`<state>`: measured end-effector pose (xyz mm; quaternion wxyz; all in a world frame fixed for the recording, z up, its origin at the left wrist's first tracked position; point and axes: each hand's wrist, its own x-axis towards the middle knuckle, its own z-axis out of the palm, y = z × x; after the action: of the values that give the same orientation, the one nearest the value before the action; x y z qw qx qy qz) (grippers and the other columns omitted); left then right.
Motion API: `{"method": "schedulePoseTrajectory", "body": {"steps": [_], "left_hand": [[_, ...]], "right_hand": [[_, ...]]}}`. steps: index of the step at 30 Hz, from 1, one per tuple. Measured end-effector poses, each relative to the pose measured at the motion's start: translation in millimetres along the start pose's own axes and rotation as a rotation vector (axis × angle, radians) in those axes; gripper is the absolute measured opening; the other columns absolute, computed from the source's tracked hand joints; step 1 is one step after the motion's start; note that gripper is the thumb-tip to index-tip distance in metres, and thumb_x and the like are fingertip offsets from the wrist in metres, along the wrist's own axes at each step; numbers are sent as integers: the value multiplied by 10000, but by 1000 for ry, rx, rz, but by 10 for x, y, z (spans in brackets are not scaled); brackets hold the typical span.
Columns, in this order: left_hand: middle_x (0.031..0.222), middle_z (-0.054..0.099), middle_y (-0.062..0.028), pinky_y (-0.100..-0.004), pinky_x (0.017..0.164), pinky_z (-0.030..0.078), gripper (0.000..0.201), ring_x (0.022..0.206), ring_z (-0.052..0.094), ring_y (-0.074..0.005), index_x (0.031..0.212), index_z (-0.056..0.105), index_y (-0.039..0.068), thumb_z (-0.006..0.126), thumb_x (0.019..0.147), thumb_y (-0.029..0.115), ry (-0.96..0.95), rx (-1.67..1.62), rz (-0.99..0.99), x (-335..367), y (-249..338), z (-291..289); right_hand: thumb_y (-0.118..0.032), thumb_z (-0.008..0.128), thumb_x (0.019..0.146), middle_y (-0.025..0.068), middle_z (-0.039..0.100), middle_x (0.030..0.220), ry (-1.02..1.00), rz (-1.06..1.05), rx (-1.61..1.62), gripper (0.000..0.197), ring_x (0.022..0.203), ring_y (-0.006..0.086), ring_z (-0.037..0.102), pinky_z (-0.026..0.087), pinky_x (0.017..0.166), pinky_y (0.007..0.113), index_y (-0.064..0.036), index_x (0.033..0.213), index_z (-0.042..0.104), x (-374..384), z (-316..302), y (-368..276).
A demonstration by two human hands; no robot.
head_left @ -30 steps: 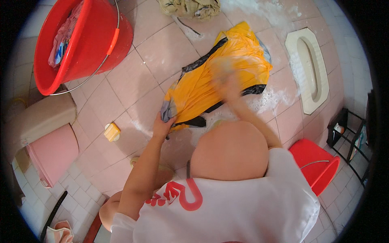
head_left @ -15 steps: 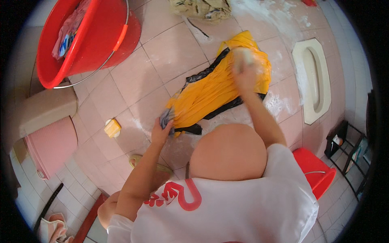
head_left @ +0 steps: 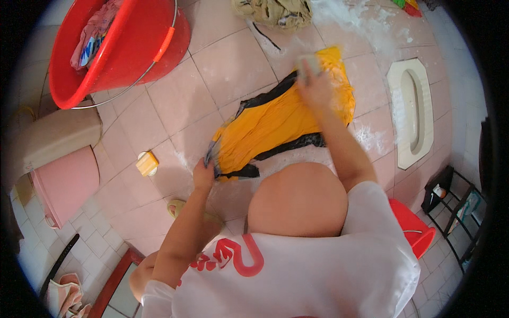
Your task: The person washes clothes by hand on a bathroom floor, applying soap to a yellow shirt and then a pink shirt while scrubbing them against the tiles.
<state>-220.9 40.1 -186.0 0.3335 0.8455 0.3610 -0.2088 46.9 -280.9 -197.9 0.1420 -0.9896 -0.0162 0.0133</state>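
The fingers of my left hand (head_left: 203,174) pinch the yellow cloth (head_left: 275,123) on the floor (head_left: 169,106) by its grey end (head_left: 211,152), maybe so it can't slide, while my right hand (head_left: 316,94) grips a pale block (head_left: 309,64) (too blurry to name).

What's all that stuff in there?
Garment: 1, yellow-black, middle
Blurred block: 1, pale, right hand
Soap: 1, yellow, left floor
Crumpled cloth: 1, khaki, top
Large bucket: 1, red, upper left
Pink cloth: 1, pink, large bucket
Packet: 1, blue-white, large bucket
Small bucket: 1, red, right
Bin: 1, pink, left
Squat toilet: 1, cream, right
Rack: 1, black, far right
Strap: 1, black, lower left
Towel: 1, orange-white, lower left
Slipper: 1, yellowish, near soap
Suds: patches, white, upper right
Shirt: 1, white, bottom
Left hand: 1, gripping garment
Right hand: 1, holding block
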Motion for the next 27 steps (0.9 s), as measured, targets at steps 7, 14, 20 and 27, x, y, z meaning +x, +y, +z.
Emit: {"method": "schedulePoseTrajectory", "body": {"steps": [7, 14, 20, 27], "left_hand": [[891, 662, -218, -409, 757, 478, 357, 880, 638, -356, 1026, 629, -15, 621, 873, 307, -15, 8, 22, -3, 191, -192], [854, 663, -83, -312, 710, 478, 301, 789, 611, -181, 1036, 644, -3, 659, 863, 243, -164, -369, -116, 187, 60, 2], [837, 661, -76, -313, 694, 470, 267, 763, 588, -153, 1033, 657, -1, 656, 855, 198, -167, -433, -42, 21, 62, -14], [767, 644, -137, -346, 642, 447, 281, 701, 585, -198, 1014, 655, -4, 627, 873, 237, -55, -94, -108, -57, -405, -417]], "right_hand": [[-403, 518, 895, 199, 610, 1061, -589, -662, 452, 371, 1023, 341, 564, 447, 897, 458, -215, 1198, 622, -1067, 354, -846], [-439, 593, 848, 244, 563, 955, 142, -26, -73, 570, 830, 383, 586, 501, 685, 466, -263, 1374, 464, 268, -23, 456], [-324, 612, 830, 226, 576, 954, -351, -741, 488, 429, 914, 377, 570, 471, 772, 467, -181, 1234, 594, -1360, 346, -1348], [-411, 624, 829, 211, 569, 992, 53, -273, -11, 506, 818, 365, 583, 496, 669, 458, -294, 1314, 540, 153, 13, 270]]}}
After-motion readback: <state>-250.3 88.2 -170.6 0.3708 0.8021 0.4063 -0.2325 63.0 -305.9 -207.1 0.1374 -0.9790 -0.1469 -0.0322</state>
